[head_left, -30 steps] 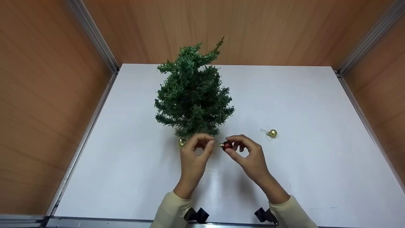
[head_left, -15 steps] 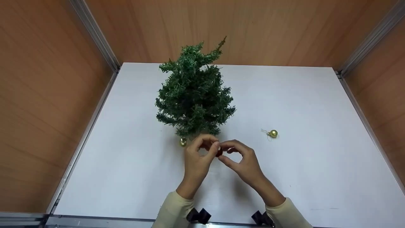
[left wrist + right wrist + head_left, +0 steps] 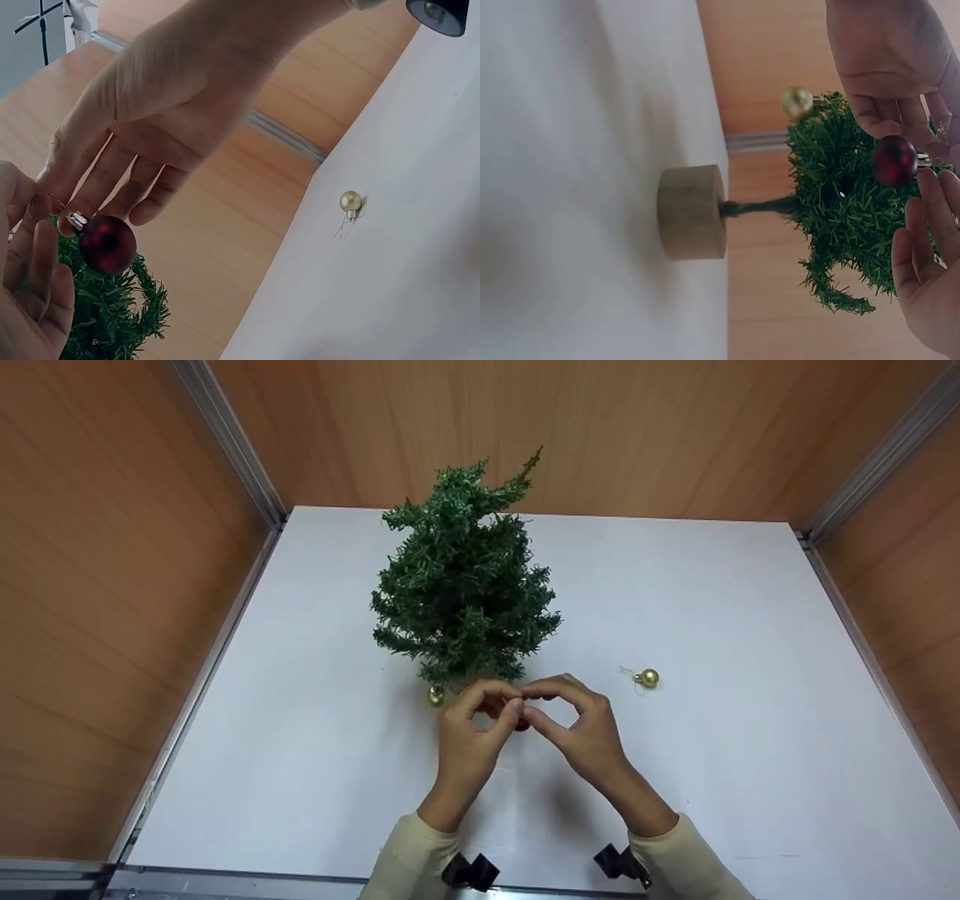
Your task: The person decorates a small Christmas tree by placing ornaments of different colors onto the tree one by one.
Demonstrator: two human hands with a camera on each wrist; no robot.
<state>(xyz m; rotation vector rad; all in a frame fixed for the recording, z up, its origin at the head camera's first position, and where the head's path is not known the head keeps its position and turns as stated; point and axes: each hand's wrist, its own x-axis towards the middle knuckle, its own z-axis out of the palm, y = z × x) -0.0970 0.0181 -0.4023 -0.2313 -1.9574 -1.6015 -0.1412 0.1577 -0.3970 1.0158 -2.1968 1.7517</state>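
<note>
A dark red Christmas bauble (image 3: 523,724) with a shiny cap hangs by its gold thread between my two hands, in front of the tree. My left hand (image 3: 469,739) pinches the thread between thumb and index finger. Thumb and index finger of my right hand (image 3: 589,735) close on the same thread, fingertips right against the left ones. In the left wrist view the bauble (image 3: 107,244) dangles below the fingertips, its other fingers held loosely away. Behind the hands stands a small green artificial Christmas tree (image 3: 465,585); a gold bauble (image 3: 436,696) hangs from its lower front-left branch.
Another gold bauble (image 3: 649,678) with a loose thread lies on the white table (image 3: 720,780), right of the tree. The tree stands on a round wooden base (image 3: 692,212). Wooden panels (image 3: 585,435) with metal edges enclose the table at the back and sides.
My right hand has brought the red bauble left to the left hand, released the ball and moved its fingertips up to the thread. The left hand has shifted slightly right.
</note>
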